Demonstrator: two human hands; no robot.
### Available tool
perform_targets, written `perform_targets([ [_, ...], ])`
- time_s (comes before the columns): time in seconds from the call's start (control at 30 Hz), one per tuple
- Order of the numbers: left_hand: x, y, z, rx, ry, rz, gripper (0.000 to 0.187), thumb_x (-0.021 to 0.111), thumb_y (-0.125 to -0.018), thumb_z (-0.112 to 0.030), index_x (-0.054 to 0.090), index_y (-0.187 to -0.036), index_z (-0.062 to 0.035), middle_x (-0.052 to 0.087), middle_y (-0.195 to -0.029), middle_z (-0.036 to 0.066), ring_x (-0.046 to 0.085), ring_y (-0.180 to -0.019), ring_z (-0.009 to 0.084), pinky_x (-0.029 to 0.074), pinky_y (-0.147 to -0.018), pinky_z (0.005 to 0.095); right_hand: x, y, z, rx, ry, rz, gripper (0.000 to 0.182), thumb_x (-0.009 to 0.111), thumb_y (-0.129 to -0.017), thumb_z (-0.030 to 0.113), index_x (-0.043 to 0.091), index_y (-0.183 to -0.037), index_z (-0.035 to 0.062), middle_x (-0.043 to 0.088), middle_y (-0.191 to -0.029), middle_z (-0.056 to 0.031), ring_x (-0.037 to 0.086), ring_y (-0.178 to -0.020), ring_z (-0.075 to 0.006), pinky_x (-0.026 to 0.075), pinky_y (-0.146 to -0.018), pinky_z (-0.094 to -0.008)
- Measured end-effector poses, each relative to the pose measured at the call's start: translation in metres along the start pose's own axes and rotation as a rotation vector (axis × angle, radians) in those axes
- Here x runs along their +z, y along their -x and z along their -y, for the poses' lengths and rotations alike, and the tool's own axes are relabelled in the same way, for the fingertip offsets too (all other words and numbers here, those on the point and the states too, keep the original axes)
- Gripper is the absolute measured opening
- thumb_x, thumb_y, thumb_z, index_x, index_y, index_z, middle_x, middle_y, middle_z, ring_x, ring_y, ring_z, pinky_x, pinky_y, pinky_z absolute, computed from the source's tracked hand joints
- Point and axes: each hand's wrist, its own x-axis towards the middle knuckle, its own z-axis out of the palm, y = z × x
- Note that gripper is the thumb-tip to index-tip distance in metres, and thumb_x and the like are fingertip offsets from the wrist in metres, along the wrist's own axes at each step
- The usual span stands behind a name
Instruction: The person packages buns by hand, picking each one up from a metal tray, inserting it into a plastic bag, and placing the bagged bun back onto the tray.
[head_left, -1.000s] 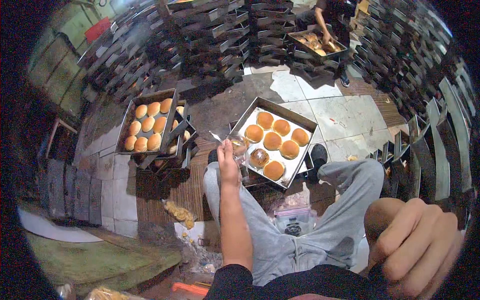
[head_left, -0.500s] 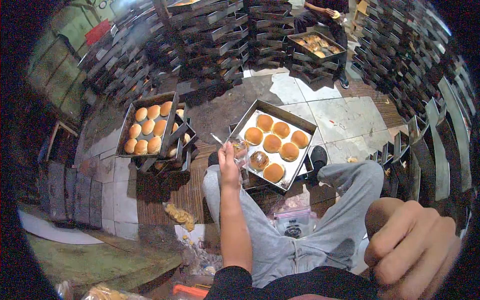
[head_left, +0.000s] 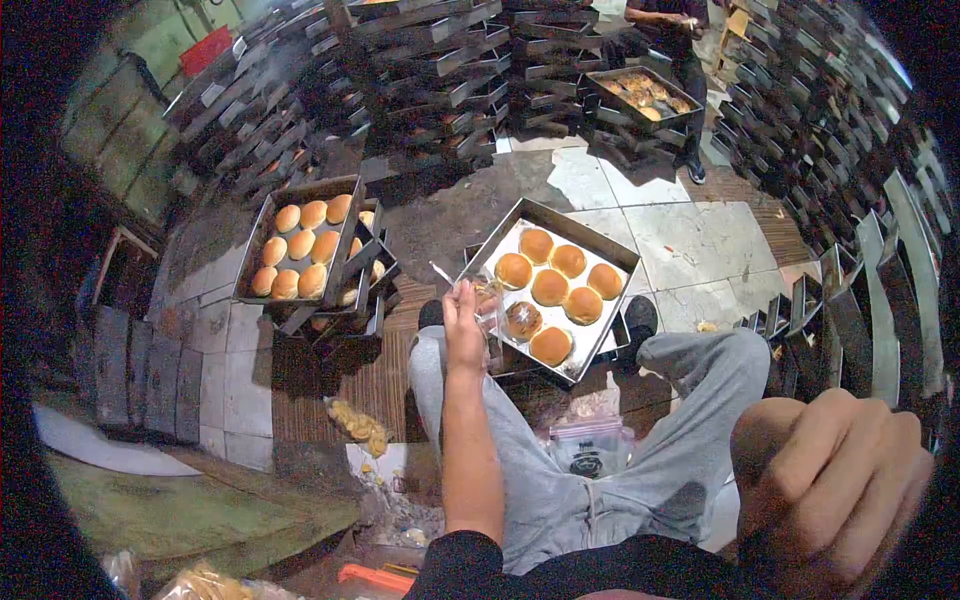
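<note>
My left hand (head_left: pixel 463 330) is closed on a clear plastic bag (head_left: pixel 488 296) at the left edge of a metal tray (head_left: pixel 612 342). A thin white strip (head_left: pixel 440 272) sticks out beyond the fingertips. Several round golden buns (head_left: pixel 550 287) lie in the tray in front of my knees. One darker bun (head_left: pixel 523 320), nearest the bag, has shiny highlights on it. My right hand (head_left: pixel 835 490) is curled into a fist close to the camera at the lower right. Its fingers face away, so I cannot tell what is in it.
A tray of buns (head_left: pixel 300 244) tops a stack at left. Farther back, a person (head_left: pixel 672 35) stands behind another bread tray (head_left: pixel 642 96). Tall stacks of dark trays (head_left: pixel 430 90) line the room. A zip bag (head_left: pixel 588 450) lies between my legs, and a filled bag (head_left: pixel 357 426) on the floor.
The view has shifted slightly. My left hand keeps the plastic bag at the tray's edge, and my right fist stays near the camera. The far person's hands have moved.
</note>
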Motion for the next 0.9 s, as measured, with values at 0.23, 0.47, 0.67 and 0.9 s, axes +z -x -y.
perform_targets([
  [0.23, -0.002, -0.001, 0.003, 0.011, -0.001, -0.033, 0.046, 0.055, -0.103, -0.048, 0.048, -0.128, -0.0106, 0.060, -0.120, 0.005, 0.063, -0.098, 0.0166, 0.050, -0.078, 0.0341, 0.000, 0.011, 0.006, 0.075, 0.200, 0.038, 0.010, 0.065, -0.092, 0.021, 0.071, -0.087, 0.0138, 0.052, -0.068, -0.0009, 0.048, -0.057, -0.0163, 0.039, -0.052, -0.0294],
  [0.47, -0.004, 0.000, 0.002, 0.015, -0.015, -0.035, 0.047, 0.054, -0.104, -0.047, 0.047, -0.131, -0.0098, 0.060, -0.124, 0.007, 0.064, -0.098, 0.0173, 0.051, -0.078, 0.0346, 0.000, 0.021, 0.013, 0.131, 0.405, 0.080, 0.010, 0.064, -0.091, 0.020, 0.070, -0.086, 0.0128, 0.053, -0.071, -0.0016, 0.051, -0.060, -0.0174, 0.042, -0.053, -0.0297],
  [0.67, -0.003, 0.003, -0.001, 0.015, -0.030, -0.042, 0.045, 0.053, -0.105, -0.046, 0.047, -0.131, -0.0099, 0.058, -0.124, 0.006, 0.064, -0.098, 0.0170, 0.050, -0.077, 0.0347, 0.000, 0.037, 0.022, 0.199, 0.580, 0.113, 0.010, 0.063, -0.091, 0.019, 0.068, -0.086, 0.0120, 0.054, -0.073, -0.0021, 0.054, -0.062, -0.0184, 0.045, -0.055, -0.0299],
  [0.9, -0.007, 0.000, 0.004, 0.015, -0.028, -0.042, 0.048, 0.053, -0.105, -0.046, 0.046, -0.134, -0.0090, 0.057, -0.125, 0.006, 0.064, -0.098, 0.0175, 0.050, -0.078, 0.0344, 0.001, 0.054, 0.032, 0.250, 0.782, 0.146, 0.011, 0.062, -0.090, 0.019, 0.067, -0.085, 0.0110, 0.056, -0.076, -0.0028, 0.057, -0.066, -0.0195, 0.049, -0.056, -0.0301],
])
